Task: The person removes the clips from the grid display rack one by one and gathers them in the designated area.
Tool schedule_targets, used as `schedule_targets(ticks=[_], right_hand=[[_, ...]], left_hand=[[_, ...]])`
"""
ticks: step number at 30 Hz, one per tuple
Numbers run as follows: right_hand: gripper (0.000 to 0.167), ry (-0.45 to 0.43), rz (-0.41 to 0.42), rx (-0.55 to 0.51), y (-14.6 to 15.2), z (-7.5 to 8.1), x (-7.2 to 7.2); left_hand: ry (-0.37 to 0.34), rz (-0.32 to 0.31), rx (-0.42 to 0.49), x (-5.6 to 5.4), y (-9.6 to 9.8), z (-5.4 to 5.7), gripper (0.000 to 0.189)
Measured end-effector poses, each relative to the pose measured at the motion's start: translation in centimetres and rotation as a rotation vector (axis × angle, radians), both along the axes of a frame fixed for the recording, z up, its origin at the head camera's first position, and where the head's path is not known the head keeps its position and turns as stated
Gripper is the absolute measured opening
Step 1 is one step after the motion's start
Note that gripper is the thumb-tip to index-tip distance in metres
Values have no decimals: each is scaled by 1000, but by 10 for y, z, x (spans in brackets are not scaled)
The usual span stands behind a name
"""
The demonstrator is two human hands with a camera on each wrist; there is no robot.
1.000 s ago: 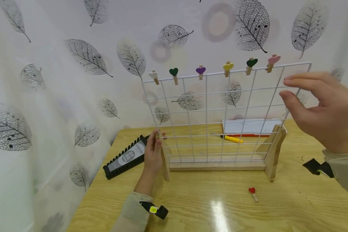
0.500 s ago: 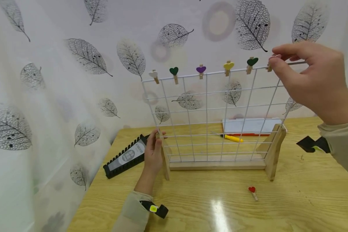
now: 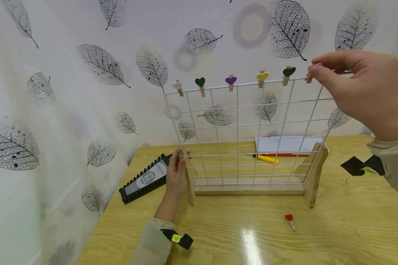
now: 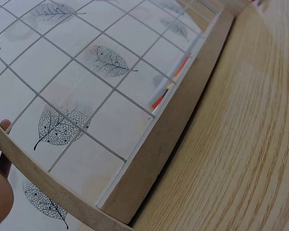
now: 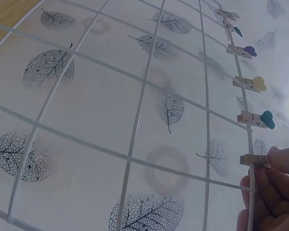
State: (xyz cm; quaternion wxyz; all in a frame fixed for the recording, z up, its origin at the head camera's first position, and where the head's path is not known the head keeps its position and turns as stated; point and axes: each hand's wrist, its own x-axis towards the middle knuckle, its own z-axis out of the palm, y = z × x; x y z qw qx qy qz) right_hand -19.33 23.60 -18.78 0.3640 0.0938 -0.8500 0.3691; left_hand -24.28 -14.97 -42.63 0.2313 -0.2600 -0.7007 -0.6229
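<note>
Pinching the pink clip [image 3: 309,79] between thumb and fingers, the right grip [image 3: 361,88] is narrow, and its fingertips hide most of the clip's heart. The clip sits on the top wire of the white grid [image 3: 237,129], near the right end; in the right wrist view its wooden end crosses that wire. The left grip [image 3: 176,175] wraps the left leg [image 3: 190,184] of the stand.

Leftward along the top wire come five more heart clips, spaced apart: a green clip [image 3: 289,72] nearest the pinch, then a yellow clip [image 3: 262,76], a purple clip [image 3: 230,80], another green one, and a white clip [image 3: 177,85] by the left corner. The grid rises from a wooden bar [image 3: 248,190] set between the left leg and the right leg [image 3: 315,176].

On the surface [image 3: 219,235], a red clip [image 3: 289,218] lies in front of the bar, well apart from both grips. Beside the left grip lies a black rack [image 3: 147,180]. Behind the grid, seen through its wires, a yellow screwdriver [image 3: 266,158] lies near a pale case [image 3: 282,144] with a red edge. Beyond hangs a leaf-print sheet [image 3: 119,99].
</note>
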Motion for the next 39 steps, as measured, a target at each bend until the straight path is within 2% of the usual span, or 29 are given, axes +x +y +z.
schedule_targets(ticks=[5, 12, 21, 29, 31, 35, 37, 39], right_hand=[[26, -1, 23, -29, 0, 0, 1], [24, -29, 53, -85, 3, -1, 1], [20, -11, 77, -130, 2, 0, -1], [28, -14, 94, -243, 1, -1, 2], [27, 20, 74, -213, 0, -3, 4], [24, 166, 70, -123, -1, -11, 7], [23, 231, 120, -117, -1, -17, 10], [22, 244, 174, -121, -1, -25, 14]], left_hand=[[2, 7, -4, 0, 0, 0, 44], [0, -43, 18, -1, -1, -1, 43], [-1, -31, 7, -1, -1, 0, 40], [-7, -27, 9, 1, -1, 0, 40], [-5, -25, 10, 0, -1, 0, 39], [6, -39, 22, -2, -1, -1, 37], [8, -46, 27, -2, -1, -1, 37], [7, -46, 28, -2, -2, -2, 37]])
